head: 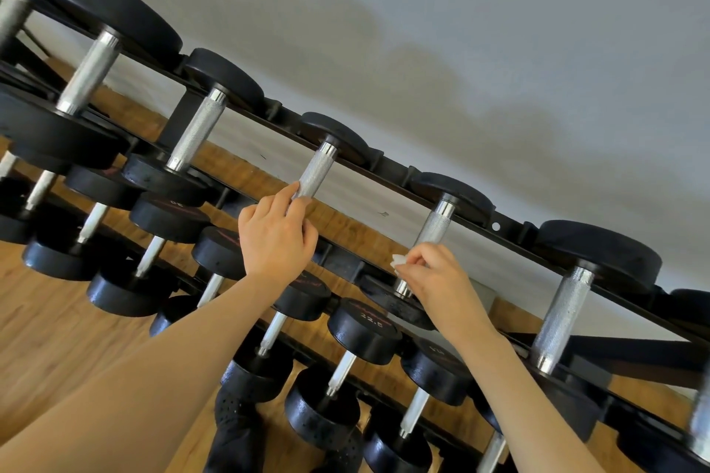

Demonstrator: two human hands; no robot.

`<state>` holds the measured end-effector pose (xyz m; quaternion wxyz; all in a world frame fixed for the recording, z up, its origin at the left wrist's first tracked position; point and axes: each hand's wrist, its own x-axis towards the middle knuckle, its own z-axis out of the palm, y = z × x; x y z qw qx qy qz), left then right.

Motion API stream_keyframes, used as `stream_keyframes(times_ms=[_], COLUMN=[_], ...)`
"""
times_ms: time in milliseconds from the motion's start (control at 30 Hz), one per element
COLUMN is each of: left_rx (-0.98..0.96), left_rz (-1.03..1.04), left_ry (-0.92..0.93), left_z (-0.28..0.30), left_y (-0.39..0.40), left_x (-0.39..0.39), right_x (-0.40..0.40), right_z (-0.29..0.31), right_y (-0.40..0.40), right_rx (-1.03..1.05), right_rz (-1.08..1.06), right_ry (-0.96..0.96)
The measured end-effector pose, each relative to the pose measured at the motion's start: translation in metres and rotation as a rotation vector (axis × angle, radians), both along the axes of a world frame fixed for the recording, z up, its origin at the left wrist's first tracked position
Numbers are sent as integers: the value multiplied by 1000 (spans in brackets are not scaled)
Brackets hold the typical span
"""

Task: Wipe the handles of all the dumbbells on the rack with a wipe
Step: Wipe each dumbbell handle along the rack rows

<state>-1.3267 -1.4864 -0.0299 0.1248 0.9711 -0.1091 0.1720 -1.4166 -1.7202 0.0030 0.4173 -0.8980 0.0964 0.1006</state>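
Note:
A black dumbbell rack [395, 165] runs diagonally across the view with several black dumbbells on three tiers. My left hand [274, 236] grips the lower part of a knurled silver handle [317, 173] on the top tier. My right hand [438, 280] holds a small white wipe [399, 261] wrapped around the lower part of the neighbouring top-tier handle [436, 223]. More silver handles stand to the left [196, 131] and to the right [561, 319].
A grey wall [499, 31] rises behind the rack. Wooden floor [57, 338] shows under and left of it. My black perforated shoe [238, 430] stands close to the lowest tier. Lower tiers hold smaller dumbbells, one marked 22.5 [365, 323].

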Motion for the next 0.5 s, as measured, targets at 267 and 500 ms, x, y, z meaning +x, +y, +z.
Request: stream_keyframes(times_ms=[267,500], left_rx=[-7,-3], left_rz=[-2,-2], left_ry=[-14,6], left_z=[0,1], left_y=[0,0], left_x=[0,-1], right_x=[-4,-19], right_z=[-8,-10], right_y=[-2,4], right_rx=[-68,-247], right_rz=[-2,66], right_ry=[-79,-283])
